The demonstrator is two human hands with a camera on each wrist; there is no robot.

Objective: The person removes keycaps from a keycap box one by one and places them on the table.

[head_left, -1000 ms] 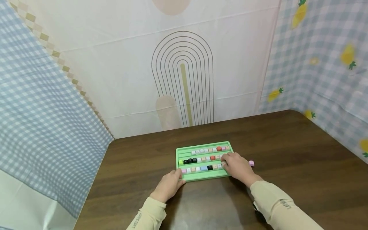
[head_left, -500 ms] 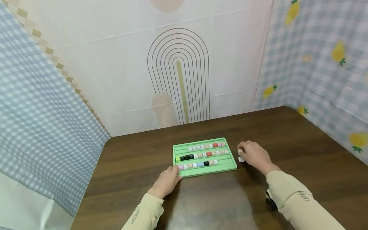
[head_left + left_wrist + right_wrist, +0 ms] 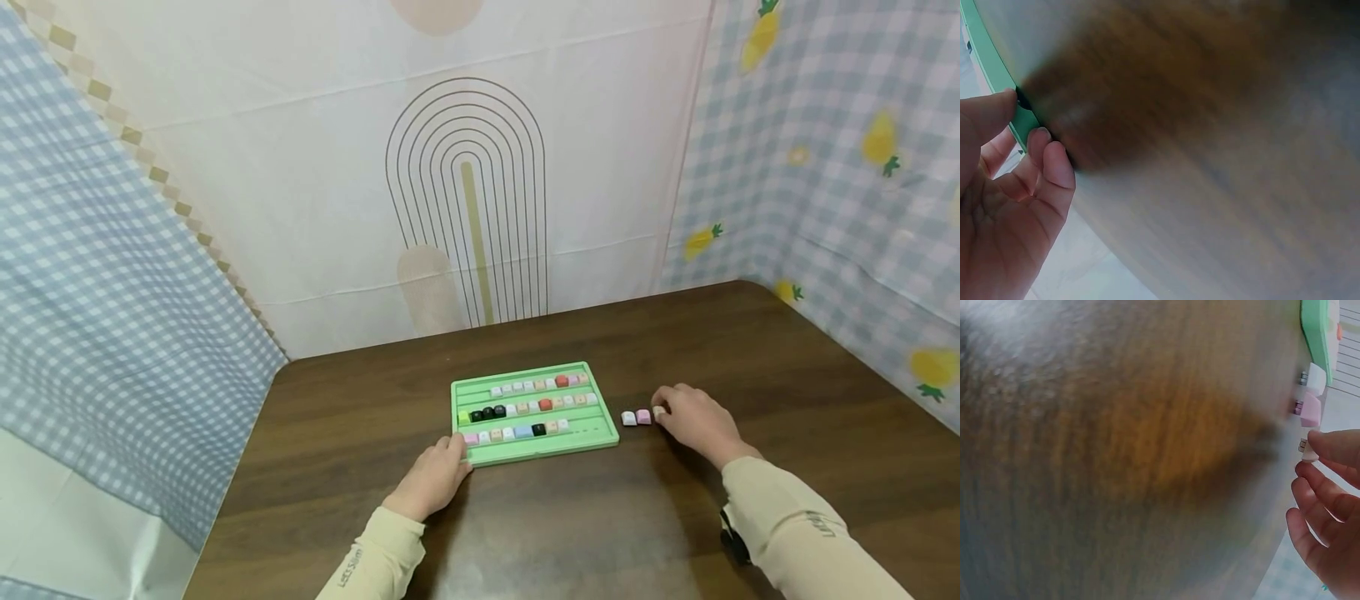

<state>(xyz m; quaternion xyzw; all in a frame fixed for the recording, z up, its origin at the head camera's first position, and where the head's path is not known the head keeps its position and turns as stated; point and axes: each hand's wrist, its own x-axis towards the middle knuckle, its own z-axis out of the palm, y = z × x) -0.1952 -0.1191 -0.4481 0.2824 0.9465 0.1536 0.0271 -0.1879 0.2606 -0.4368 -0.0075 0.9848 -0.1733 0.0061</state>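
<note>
My left hand (image 3: 429, 479) grips the near left corner of a green tray (image 3: 536, 456); in the left wrist view the thumb lies on one side of its edge (image 3: 991, 65) and fingers curl at the other. Three rows of mostly white, cream and black keycaps (image 3: 488, 412) sit in the tray, with a few red, pink, blue and lime ones. To its right, my right hand (image 3: 697, 423) pinches a cream keycap (image 3: 1308, 452) between thumb and finger, low over the table. Beside it on the table stand a pink keycap (image 3: 643, 417) and a white keycap (image 3: 628, 418).
The brown wooden table (image 3: 525, 533) reaches back to a white printed cloth (image 3: 330, 208). Blue checked cloths hang at the left (image 3: 127, 275) and the right (image 3: 810, 183). A dark band (image 3: 735, 537) shows at my right wrist.
My right hand has moved off the tray's right end and farther right along the table. A white keycap now stands left of the pink one. My left hand keeps its hold on the corner.
</note>
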